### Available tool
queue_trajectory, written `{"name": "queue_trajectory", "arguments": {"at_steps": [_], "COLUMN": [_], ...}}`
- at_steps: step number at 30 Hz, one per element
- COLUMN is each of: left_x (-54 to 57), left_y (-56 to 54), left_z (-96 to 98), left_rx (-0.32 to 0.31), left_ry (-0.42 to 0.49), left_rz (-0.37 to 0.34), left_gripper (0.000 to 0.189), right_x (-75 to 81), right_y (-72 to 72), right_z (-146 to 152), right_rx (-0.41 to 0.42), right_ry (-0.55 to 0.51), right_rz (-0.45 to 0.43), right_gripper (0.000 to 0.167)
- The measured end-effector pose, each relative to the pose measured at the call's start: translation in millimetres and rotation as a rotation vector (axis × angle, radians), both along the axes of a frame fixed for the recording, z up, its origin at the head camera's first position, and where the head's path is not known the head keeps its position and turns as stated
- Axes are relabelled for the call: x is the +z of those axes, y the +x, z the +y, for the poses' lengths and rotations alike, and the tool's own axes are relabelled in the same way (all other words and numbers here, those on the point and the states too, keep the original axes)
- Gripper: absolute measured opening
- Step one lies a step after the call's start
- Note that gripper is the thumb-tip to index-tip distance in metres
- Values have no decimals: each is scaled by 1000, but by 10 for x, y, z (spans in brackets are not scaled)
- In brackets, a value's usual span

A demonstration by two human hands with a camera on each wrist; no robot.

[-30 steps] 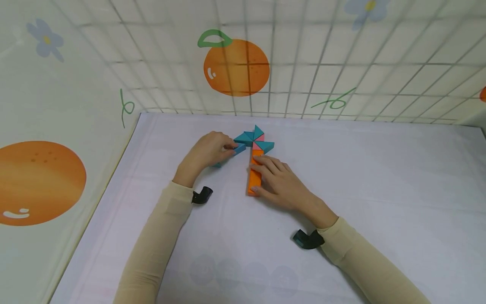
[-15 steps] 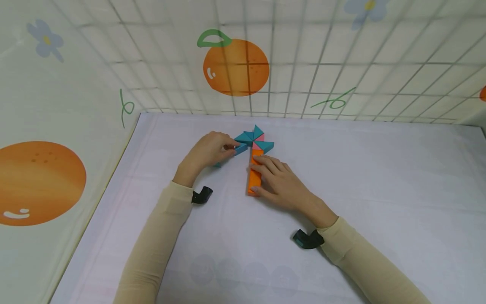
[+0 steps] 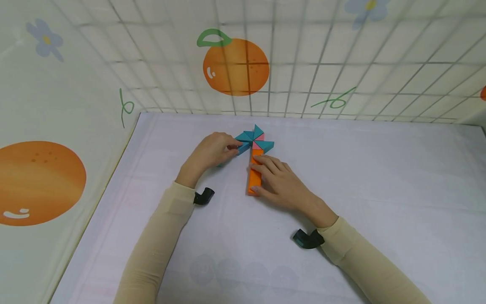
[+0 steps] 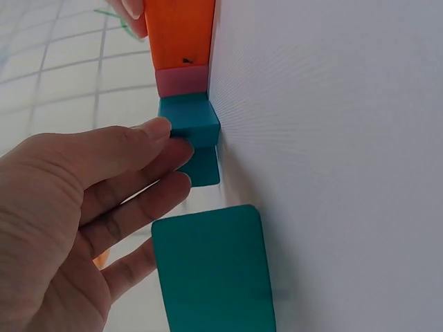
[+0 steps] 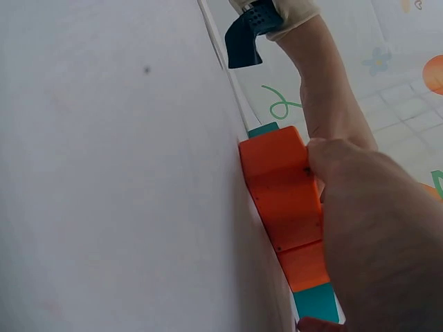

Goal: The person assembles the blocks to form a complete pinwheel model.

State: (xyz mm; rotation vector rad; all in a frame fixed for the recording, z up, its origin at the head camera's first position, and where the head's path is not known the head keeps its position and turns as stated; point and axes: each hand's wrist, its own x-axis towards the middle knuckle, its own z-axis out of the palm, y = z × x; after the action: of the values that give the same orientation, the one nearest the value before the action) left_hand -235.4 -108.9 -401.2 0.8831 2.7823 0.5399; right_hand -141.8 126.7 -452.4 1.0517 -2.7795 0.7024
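Note:
In the head view my left hand (image 3: 213, 151) pinches a blue triangular block (image 3: 243, 148) between thumb and fingers. That block sits right at the centre of a pinwheel of teal triangular blocks (image 3: 266, 145) and pink triangular blocks (image 3: 257, 146). Below the pinwheel runs an upright strip of orange blocks (image 3: 255, 180). My right hand (image 3: 282, 183) rests on this strip from the right, fingers across its top and thumb near its lower end. The left wrist view shows the pinched block next to a pink one, below the orange.
A loose teal block (image 4: 214, 270) stands near my left hand, mostly hidden by it in the head view. The white tabletop (image 3: 379, 177) meets a wall with a printed grid (image 3: 296, 76) at the back. Dark wrist cameras (image 3: 308, 239) stick out from both sleeves.
My left hand has shifted slightly right, bringing the blue block closer in against the pinwheel's centre. The right hand and the orange strip have stayed put.

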Motion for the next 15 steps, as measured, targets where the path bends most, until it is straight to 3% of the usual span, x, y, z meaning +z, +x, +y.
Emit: {"name": "queue_trajectory", "arguments": {"at_steps": [6, 11, 15], "left_x": [-18, 24, 40], "left_y": [3, 14, 8], "left_z": [2, -58, -61], "left_rx": [-26, -6, -27], "left_ry": [22, 86, 51], "left_rz": [42, 126, 187], "left_gripper": [32, 28, 27], "right_x": [-12, -21, -21], "right_y": [-1, -8, -6], "right_z": [1, -3, 4], "right_rx": [1, 5, -1], "right_ry": [-7, 2, 11], "right_rz": [4, 12, 14], "right_gripper": [56, 56, 57]}}
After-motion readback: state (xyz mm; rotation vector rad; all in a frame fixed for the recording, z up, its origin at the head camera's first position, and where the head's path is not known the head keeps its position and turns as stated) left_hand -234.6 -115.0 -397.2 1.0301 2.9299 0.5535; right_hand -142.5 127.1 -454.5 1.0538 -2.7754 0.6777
